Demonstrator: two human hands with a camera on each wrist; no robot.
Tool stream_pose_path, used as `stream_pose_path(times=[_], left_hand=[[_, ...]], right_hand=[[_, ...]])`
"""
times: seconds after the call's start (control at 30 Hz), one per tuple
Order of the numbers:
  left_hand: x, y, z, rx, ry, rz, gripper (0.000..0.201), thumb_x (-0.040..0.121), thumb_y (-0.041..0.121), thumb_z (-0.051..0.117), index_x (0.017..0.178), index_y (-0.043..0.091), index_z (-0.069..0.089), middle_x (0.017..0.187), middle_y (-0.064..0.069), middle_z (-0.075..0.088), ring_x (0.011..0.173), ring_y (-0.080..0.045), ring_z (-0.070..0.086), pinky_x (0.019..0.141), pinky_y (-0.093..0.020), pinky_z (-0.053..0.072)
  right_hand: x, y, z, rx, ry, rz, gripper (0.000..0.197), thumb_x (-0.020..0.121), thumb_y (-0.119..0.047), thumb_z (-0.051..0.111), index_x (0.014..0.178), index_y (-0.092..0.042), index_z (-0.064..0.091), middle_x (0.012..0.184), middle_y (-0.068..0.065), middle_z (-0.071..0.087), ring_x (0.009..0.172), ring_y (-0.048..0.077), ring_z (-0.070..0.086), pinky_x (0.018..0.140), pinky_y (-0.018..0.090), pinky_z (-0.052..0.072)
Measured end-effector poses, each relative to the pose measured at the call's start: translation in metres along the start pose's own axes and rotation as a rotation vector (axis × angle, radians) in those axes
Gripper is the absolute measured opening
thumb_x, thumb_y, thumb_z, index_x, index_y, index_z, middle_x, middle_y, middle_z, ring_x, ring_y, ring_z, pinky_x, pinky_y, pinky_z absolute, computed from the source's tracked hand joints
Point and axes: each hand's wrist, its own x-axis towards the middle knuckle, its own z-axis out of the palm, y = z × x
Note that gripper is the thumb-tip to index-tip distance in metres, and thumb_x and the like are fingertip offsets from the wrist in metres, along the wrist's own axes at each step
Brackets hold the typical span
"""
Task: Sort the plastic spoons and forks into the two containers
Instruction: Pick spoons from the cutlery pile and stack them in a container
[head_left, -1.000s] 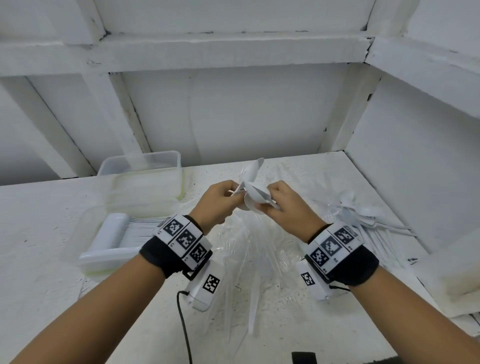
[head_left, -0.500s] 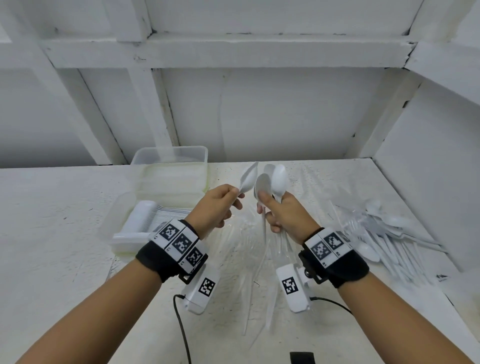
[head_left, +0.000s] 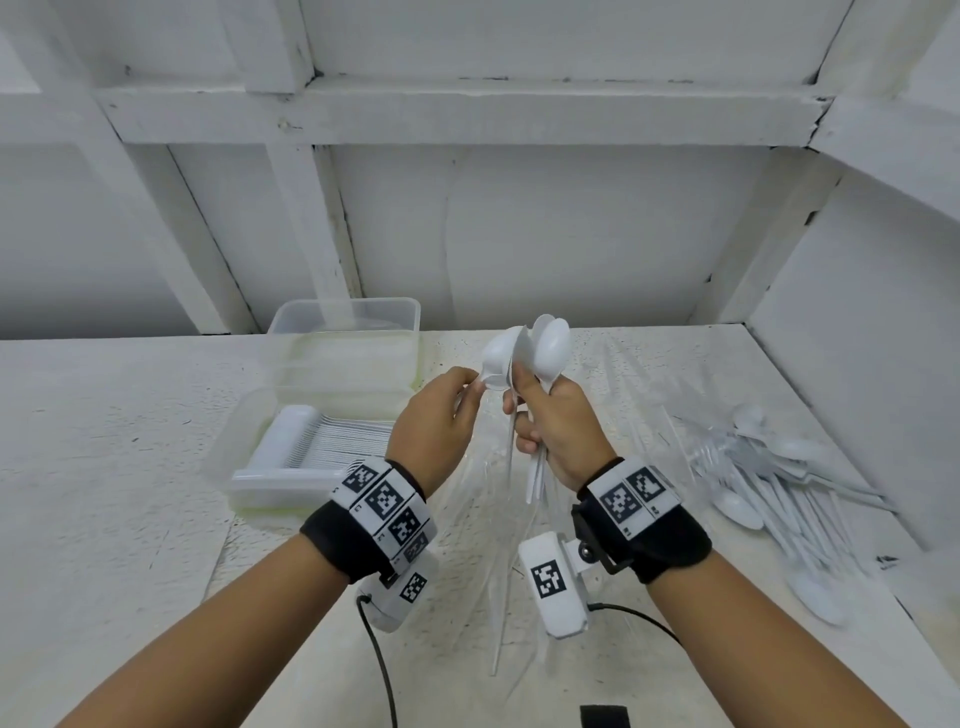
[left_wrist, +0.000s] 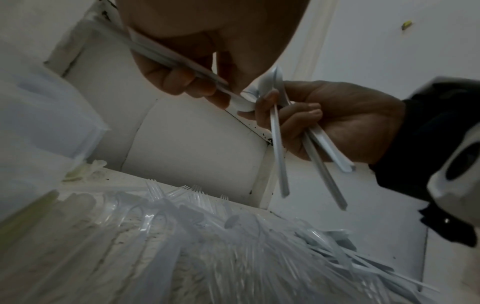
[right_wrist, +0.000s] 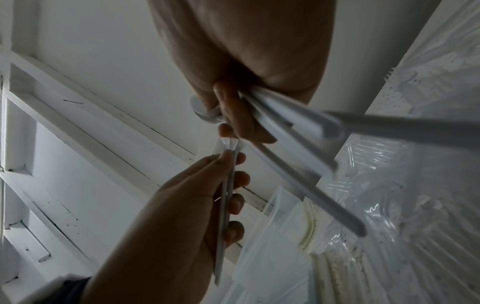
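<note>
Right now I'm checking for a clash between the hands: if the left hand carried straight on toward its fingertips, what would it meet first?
Probably the spoons gripped in the right hand: the left hand already holds its own spoon against them.

Bare forearms, black wristbands (head_left: 353, 540) with white square-code tags, white camera units (head_left: 554, 584) below wrists, thin black cables (head_left: 382, 670)

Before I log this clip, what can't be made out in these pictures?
- Exact count of white plastic spoons bunched in the right hand: the bowls overlap in the head view, and the fingers cover the handles in the left wrist view.
- Contents of the far clear plastic container: head view, walls too hazy.
- Clear plastic forks: left wrist view, blurred into a mass.
</note>
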Motion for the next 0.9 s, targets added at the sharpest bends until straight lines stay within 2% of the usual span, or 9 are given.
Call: stream_pose_path(times=[0.13,0.27,0.37,0.43,0.53,0.6,0.7,0.8,0.9], left_hand=[[0.000,0.000,0.000,-0.171,-0.050,-0.059,0.021,0.100,0.019,0.037,0.088,0.013,0.053,0.069,0.007,0.055,0.056,-0.007,0.046,0.057,-0.017,0.037],[0.001,0.001,0.003,-0.224,-0.087,-0.126,0.025,0.101,0.019,0.034,0.081,0.016,0.048,0.065,0.006,0.055,0.052,-0.008,0.044,0.053,-0.019,0.036],[0.004,0.003,0.001,-0.395,-0.117,-0.280,0.023,0.102,0.019,0.031,0.085,0.015,0.046,0.067,0.000,0.059,0.048,-0.010,0.050,0.044,-0.020,0.039],[0.007,0.005,-0.002,-0.524,-0.113,-0.376,0.023,0.102,0.019,0.029,0.090,0.011,0.046,0.071,-0.003,0.063,0.051,-0.010,0.058,0.046,-0.022,0.046],[0.012,0.004,-0.005,-0.608,-0.086,-0.430,0.023,0.102,0.017,0.029,0.089,0.009,0.046,0.075,-0.005,0.063,0.057,-0.012,0.063,0.051,-0.023,0.052],[0.013,0.004,-0.006,-0.689,-0.066,-0.463,0.024,0.102,0.015,0.028,0.087,0.009,0.045,0.072,-0.008,0.061,0.053,-0.012,0.063,0.053,-0.025,0.053],[0.016,0.002,-0.012,-0.767,0.031,-0.523,0.023,0.102,0.014,0.028,0.088,0.009,0.046,0.066,-0.007,0.056,0.044,-0.010,0.059,0.052,-0.027,0.054],[0.021,-0.003,-0.017,-0.765,0.142,-0.541,0.025,0.102,0.014,0.029,0.084,0.014,0.046,0.062,-0.004,0.045,0.038,-0.006,0.048,0.042,-0.020,0.046],[0.024,-0.007,-0.022,-0.683,0.145,-0.507,0.024,0.101,0.016,0.033,0.085,0.017,0.050,0.063,-0.002,0.041,0.046,-0.009,0.038,0.041,-0.019,0.034]], right_hand=[[0.005,0.002,-0.004,-0.060,0.059,-0.015,0.018,0.097,-0.024,0.047,0.091,-0.009,0.054,0.062,0.003,0.051,0.034,0.005,0.029,0.035,0.018,0.027],[0.007,0.004,-0.008,-0.110,0.056,-0.020,0.018,0.097,-0.024,0.049,0.088,-0.010,0.054,0.060,0.002,0.051,0.034,0.005,0.029,0.035,0.019,0.026],[0.008,0.004,-0.010,-0.174,0.066,-0.034,0.019,0.096,-0.024,0.049,0.090,-0.006,0.054,0.060,0.003,0.050,0.034,0.004,0.031,0.035,0.018,0.026],[0.009,0.003,-0.013,-0.215,0.072,-0.046,0.020,0.096,-0.023,0.050,0.093,-0.004,0.055,0.060,0.004,0.051,0.034,0.004,0.032,0.035,0.018,0.027],[0.010,0.001,-0.017,-0.244,0.067,-0.059,0.023,0.096,-0.023,0.050,0.098,-0.001,0.055,0.060,0.004,0.052,0.034,0.003,0.033,0.036,0.018,0.028],[0.011,0.001,-0.018,-0.236,0.071,-0.055,0.022,0.096,-0.024,0.050,0.098,-0.002,0.055,0.059,0.004,0.051,0.034,0.003,0.033,0.036,0.018,0.027],[0.012,-0.001,-0.020,-0.218,0.072,-0.058,0.018,0.096,-0.023,0.050,0.088,-0.008,0.054,0.060,0.005,0.050,0.033,0.003,0.032,0.035,0.018,0.025],[0.012,-0.002,-0.023,-0.208,0.061,-0.058,0.017,0.096,-0.023,0.049,0.088,-0.009,0.053,0.061,0.006,0.050,0.033,0.002,0.032,0.035,0.018,0.026],[0.013,-0.004,-0.028,-0.215,0.044,-0.058,0.021,0.096,-0.023,0.050,0.097,-0.003,0.054,0.061,0.006,0.049,0.033,0.003,0.031,0.035,0.017,0.026]])
